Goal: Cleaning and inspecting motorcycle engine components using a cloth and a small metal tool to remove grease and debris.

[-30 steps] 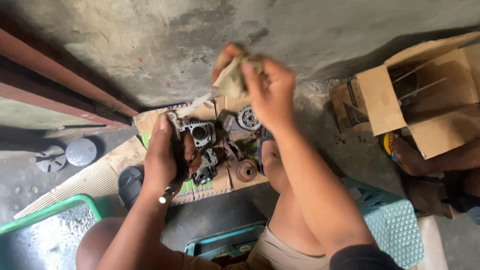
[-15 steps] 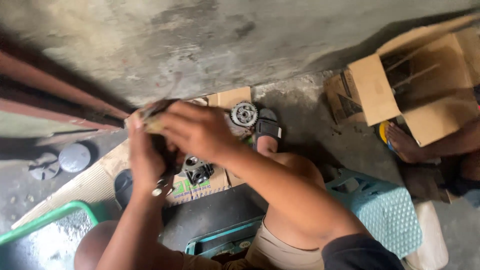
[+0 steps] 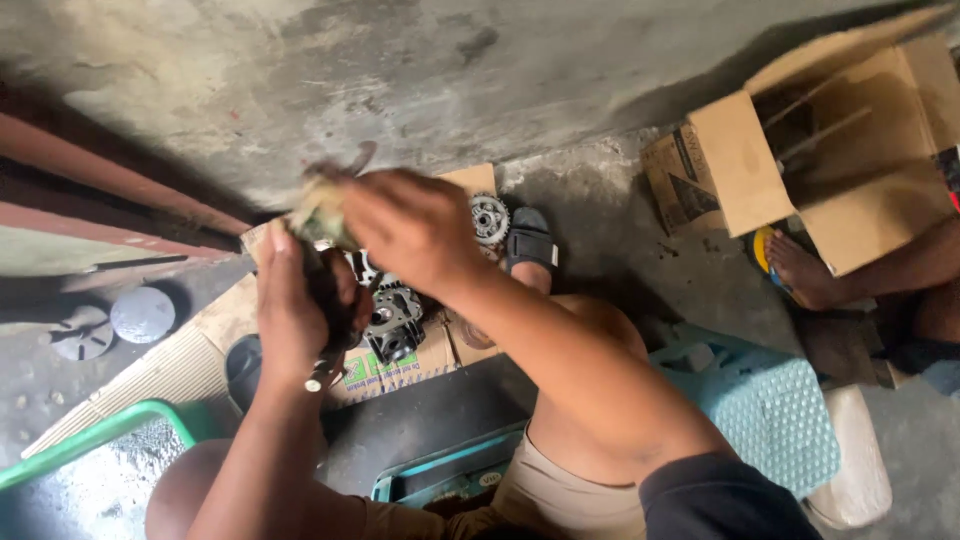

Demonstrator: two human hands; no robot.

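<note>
My left hand (image 3: 298, 308) grips a dark, greasy metal engine part (image 3: 330, 310) with a shiny rod end sticking out below the fist. My right hand (image 3: 405, 228) reaches across and presses a dirty rag (image 3: 318, 212) onto the top of that part. Both hands are held above a flattened cardboard sheet (image 3: 400, 365) on the floor. On the cardboard lie a finned grey engine piece (image 3: 393, 325) and a toothed gear (image 3: 489, 218).
An open cardboard box (image 3: 830, 150) stands at the right, with another person's bare foot (image 3: 800, 270) beside it. A teal plastic stool (image 3: 770, 400) is under my right arm. A green basin rim (image 3: 90, 440) and round metal discs (image 3: 140, 315) lie left.
My right hand with the rag came down from above the gear and moved left onto the part in my left hand. The view shifted slightly.
</note>
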